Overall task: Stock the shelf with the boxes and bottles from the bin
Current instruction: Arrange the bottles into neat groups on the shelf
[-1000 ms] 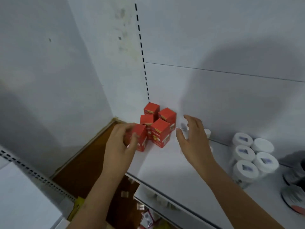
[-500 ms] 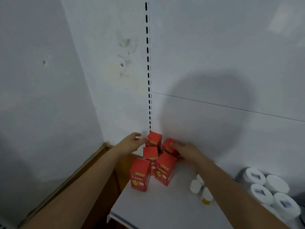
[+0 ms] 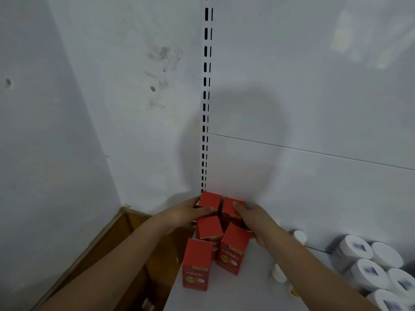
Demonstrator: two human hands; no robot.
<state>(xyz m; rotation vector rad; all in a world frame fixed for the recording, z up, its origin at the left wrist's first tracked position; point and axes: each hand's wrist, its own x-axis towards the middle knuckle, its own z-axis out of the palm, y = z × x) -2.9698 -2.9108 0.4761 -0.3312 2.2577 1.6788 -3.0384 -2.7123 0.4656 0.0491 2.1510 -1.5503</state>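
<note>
At far left corner of shelf (image 3: 247, 288), 5 red boxes (image 3: 208, 227) stand clustered. Left hand (image 3: 186, 213) grips far-left box (image 3: 210, 199), fingers curled round its near side. Right hand (image 3: 253, 217) holds far-right box (image 3: 231, 208), thumb on top. White bottles (image 3: 368, 263) stand at right.

Five red boxes stand clustered in the back left corner of the white shelf (image 3: 251, 286). The left hand (image 3: 186, 213) holds the rear left box (image 3: 210, 199); the right hand (image 3: 253, 217) grips the rear right box (image 3: 231, 208). White-capped bottles (image 3: 368, 265) stand well apart at right.
</note>
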